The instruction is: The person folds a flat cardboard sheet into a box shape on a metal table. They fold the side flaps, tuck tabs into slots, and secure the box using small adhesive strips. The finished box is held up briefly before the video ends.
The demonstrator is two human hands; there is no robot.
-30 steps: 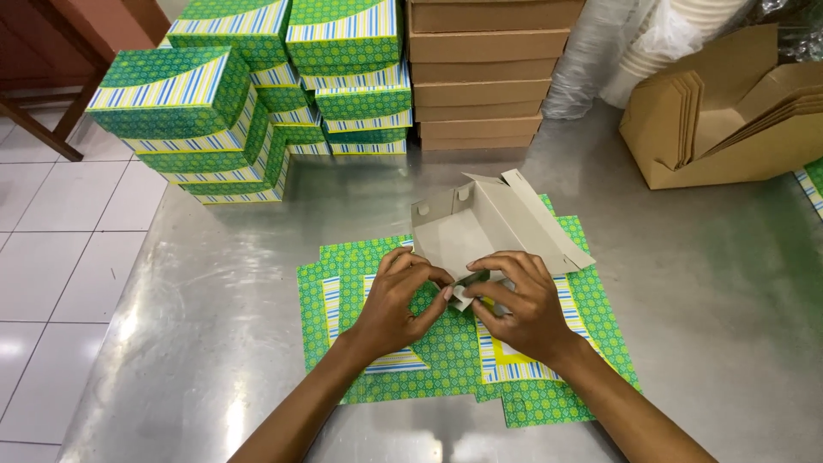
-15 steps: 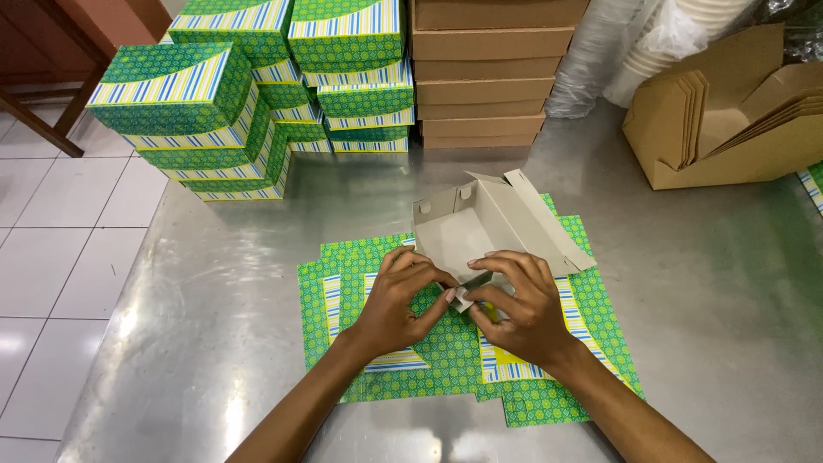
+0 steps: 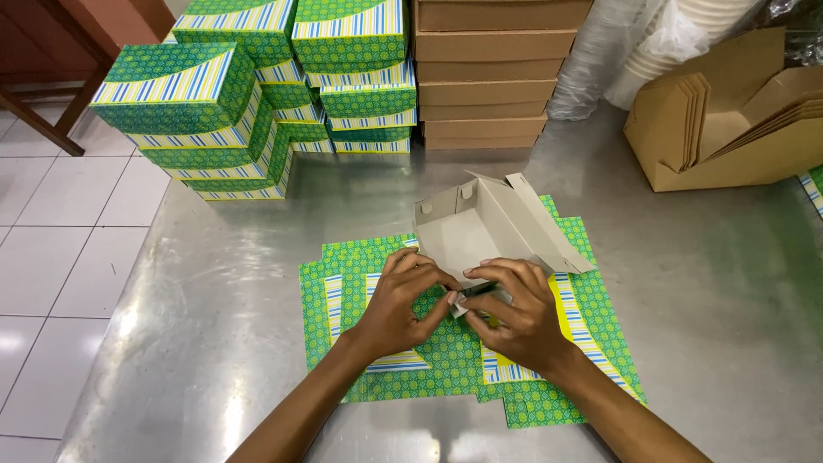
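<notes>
Half-folded carton [image 3: 484, 231], grey board inside, green patterned outside where it shows: sits at the centre of the tabletop [image 3: 214, 291], a brushed steel surface, on top of a spread of flat carton blanks [image 3: 446, 351] printed green with blue, yellow and white stripes. Far and side walls of the carton stand partly raised; a loose flap angles out to the right. Left hand [image 3: 399, 300]: fingers curled, fingertips pinching the near edge of the carton. Right hand [image 3: 514, 313]: fingers bent over the same near edge, thumb and forefinger pressing a small folded tab; the two hands meet almost fingertip to fingertip, both closed on the carton. Both forearms enter from the bottom edge of the view. Stack of finished green boxes [image 3: 257, 94]: several tiers, at the far left of the tabletop, well apart from the hands, some stacked askew. Stack of plain brown boxes [image 3: 484, 73]: just beside the green ones, to their right, squarely piled. Brown cardboard holder [image 3: 729, 129]: far right corner, holding upright flat brown blanks. Clear plastic wrapping with white cups [image 3: 660, 39]: behind it, partly out of view. White tiled floor [image 3: 51, 249]: visible to the left of the tabletop.
</notes>
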